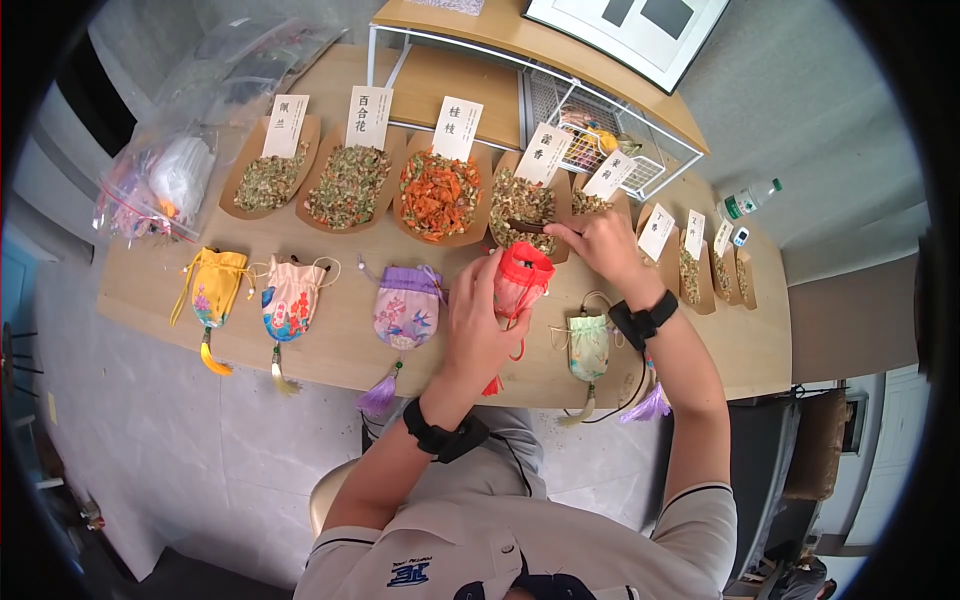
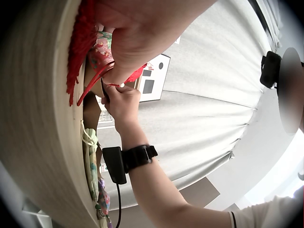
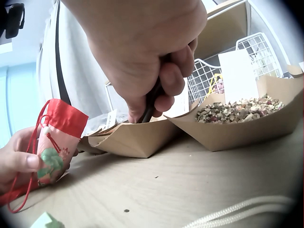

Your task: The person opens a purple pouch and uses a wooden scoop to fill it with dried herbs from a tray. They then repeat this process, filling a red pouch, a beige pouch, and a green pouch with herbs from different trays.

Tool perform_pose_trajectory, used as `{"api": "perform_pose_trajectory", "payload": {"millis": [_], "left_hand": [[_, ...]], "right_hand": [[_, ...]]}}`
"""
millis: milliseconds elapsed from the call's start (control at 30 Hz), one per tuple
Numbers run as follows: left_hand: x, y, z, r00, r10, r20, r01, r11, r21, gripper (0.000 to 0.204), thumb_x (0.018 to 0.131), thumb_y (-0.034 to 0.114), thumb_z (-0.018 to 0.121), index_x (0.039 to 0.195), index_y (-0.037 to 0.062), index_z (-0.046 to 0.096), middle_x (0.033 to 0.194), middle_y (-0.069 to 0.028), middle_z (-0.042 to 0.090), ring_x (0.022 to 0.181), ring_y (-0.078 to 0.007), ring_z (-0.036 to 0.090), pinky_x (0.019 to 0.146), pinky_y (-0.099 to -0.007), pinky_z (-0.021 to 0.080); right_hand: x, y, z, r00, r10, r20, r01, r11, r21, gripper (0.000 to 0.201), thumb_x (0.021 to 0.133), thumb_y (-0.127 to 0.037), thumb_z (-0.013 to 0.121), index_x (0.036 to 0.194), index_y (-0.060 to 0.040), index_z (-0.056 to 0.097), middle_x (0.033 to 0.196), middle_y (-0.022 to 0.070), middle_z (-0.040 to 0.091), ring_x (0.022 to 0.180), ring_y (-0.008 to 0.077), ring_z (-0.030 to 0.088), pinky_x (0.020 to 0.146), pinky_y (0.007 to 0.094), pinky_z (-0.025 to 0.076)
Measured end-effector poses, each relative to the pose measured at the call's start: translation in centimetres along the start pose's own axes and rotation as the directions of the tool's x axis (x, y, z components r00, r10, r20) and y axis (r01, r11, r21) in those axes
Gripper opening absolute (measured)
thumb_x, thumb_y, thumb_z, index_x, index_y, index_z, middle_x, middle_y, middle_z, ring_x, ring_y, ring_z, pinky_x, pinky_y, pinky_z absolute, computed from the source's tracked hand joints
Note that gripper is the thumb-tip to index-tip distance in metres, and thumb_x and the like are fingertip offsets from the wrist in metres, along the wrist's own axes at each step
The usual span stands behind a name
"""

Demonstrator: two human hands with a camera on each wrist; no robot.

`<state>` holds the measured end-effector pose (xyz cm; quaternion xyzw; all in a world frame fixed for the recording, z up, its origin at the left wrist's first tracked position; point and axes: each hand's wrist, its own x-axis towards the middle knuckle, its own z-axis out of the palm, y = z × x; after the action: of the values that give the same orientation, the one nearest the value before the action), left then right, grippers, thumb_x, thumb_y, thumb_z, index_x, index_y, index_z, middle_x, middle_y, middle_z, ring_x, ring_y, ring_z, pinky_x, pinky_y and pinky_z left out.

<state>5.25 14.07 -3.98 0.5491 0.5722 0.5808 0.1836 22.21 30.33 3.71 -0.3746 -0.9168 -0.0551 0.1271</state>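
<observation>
My left hand (image 1: 472, 325) grips a pink drawstring pouch with a red top (image 1: 522, 272), holding it upright with its mouth up. Red cords hang from the pouch in the right wrist view. My right hand (image 1: 607, 245) pinches the dark handle of a spoon (image 3: 153, 97). The spoon's far end lies among dried herbs (image 1: 522, 198) in a brown paper tray (image 3: 137, 141) with a label card. In the right wrist view, the tray wall hides the spoon's tip. The pouch is just in front of this tray, on the near side.
More paper trays of dried herbs, including an orange one (image 1: 440, 195), line the table's back. Yellow (image 1: 214, 285), peach (image 1: 290, 298), purple (image 1: 407, 310) and green (image 1: 588, 345) pouches lie along the front. A shelf (image 1: 640, 75), a bottle (image 1: 752, 199) and plastic bags (image 1: 165, 185) stand behind.
</observation>
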Motion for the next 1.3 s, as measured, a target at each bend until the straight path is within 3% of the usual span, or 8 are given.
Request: {"api": "perform_pose_trajectory", "payload": {"millis": [367,533,733,833,933,1033,1133,1300], "left_hand": [[0.0,-0.2,0.1,1.000,0.020,-0.011,-0.020,1.000,0.010,0.089,0.069,0.006,0.086,0.148,0.0069,0.045,0.135,-0.0179,0.053,0.123,-0.0389,0.054,0.101,-0.0473,0.048],[0.0,-0.1,0.1,1.000,0.012,-0.003,-0.012,1.000,0.014,0.089,0.069,0.007,0.086,0.148,0.0069,0.044,0.136,-0.0175,0.053,0.124,-0.0385,0.054,0.101,-0.0471,0.048],[-0.1,-0.2,0.3,0.999,0.025,-0.027,-0.024,1.000,0.015,0.089,0.070,0.007,0.086,0.148,0.0071,0.044,0.136,-0.0170,0.053,0.124,-0.0380,0.054,0.101,-0.0469,0.048],[-0.2,-0.3,0.4,1.000,-0.002,-0.017,0.002,1.000,-0.010,0.089,0.070,0.006,0.086,0.148,0.0073,0.044,0.136,-0.0168,0.053,0.124,-0.0377,0.054,0.100,-0.0466,0.049],[-0.1,-0.2,0.2,0.999,0.021,-0.024,-0.021,1.000,0.012,0.089,0.070,0.007,0.086,0.148,0.0074,0.044,0.136,-0.0165,0.053,0.123,-0.0372,0.054,0.100,-0.0464,0.049],[-0.1,-0.3,0.3,0.999,0.022,-0.023,-0.022,1.000,0.010,0.089,0.070,0.007,0.086,0.148,0.0074,0.044,0.136,-0.0168,0.052,0.123,-0.0374,0.054,0.100,-0.0462,0.049],[-0.1,-0.3,0.2,1.000,0.000,-0.004,0.000,1.000,-0.005,0.089,0.070,0.007,0.086,0.148,0.0071,0.044,0.136,-0.0174,0.052,0.124,-0.0379,0.054,0.100,-0.0463,0.049],[0.0,-0.2,0.1,1.000,0.017,-0.014,-0.017,1.000,0.007,0.088,0.070,0.007,0.086,0.148,0.0072,0.045,0.136,-0.0175,0.053,0.124,-0.0384,0.054,0.100,-0.0468,0.049]], "right_hand": [[-0.6,1.1,0.5,0.997,0.064,-0.042,-0.062,0.997,0.043,0.042,0.093,-0.043,0.072,0.075,-0.0053,0.079,0.060,0.0171,0.064,0.057,0.0352,0.064,0.053,0.0414,0.051],[-1.1,0.1,-1.2,0.986,0.009,-0.165,0.016,0.988,0.151,0.038,0.092,-0.037,0.075,0.076,-0.0028,0.078,0.064,0.0148,0.066,0.057,0.0334,0.065,0.052,0.0399,0.051],[-2.6,-2.2,-5.9,0.996,-0.006,-0.089,0.031,0.958,0.287,0.030,0.087,-0.030,0.081,0.076,-0.0022,0.076,0.069,0.0127,0.070,0.057,0.0294,0.066,0.052,0.0352,0.051],[-3.2,-3.0,-6.0,0.983,-0.093,-0.156,0.127,0.966,0.225,0.029,0.085,-0.030,0.082,0.077,-0.0023,0.077,0.069,0.0124,0.070,0.057,0.0287,0.067,0.052,0.0352,0.051],[-3.0,-2.8,-5.8,0.981,-0.096,-0.169,0.135,0.963,0.235,0.029,0.086,-0.033,0.080,0.080,-0.0043,0.078,0.067,0.0113,0.069,0.057,0.0290,0.066,0.052,0.0364,0.050],[-1.6,-2.2,-6.1,0.996,0.060,-0.070,-0.048,0.985,0.164,0.032,0.087,-0.039,0.078,0.082,-0.0068,0.080,0.067,0.0100,0.069,0.058,0.0294,0.066,0.052,0.0378,0.051],[-0.6,-0.3,-4.0,0.994,0.040,-0.103,-0.037,0.999,0.038,0.036,0.087,-0.044,0.076,0.082,-0.0088,0.080,0.067,0.0096,0.069,0.059,0.0297,0.066,0.053,0.0384,0.051],[0.5,-2.1,-2.4,0.981,-0.137,-0.134,0.122,0.986,-0.109,0.034,0.085,-0.043,0.078,0.084,-0.0090,0.080,0.069,0.0082,0.069,0.060,0.0278,0.067,0.053,0.0363,0.051]]}}
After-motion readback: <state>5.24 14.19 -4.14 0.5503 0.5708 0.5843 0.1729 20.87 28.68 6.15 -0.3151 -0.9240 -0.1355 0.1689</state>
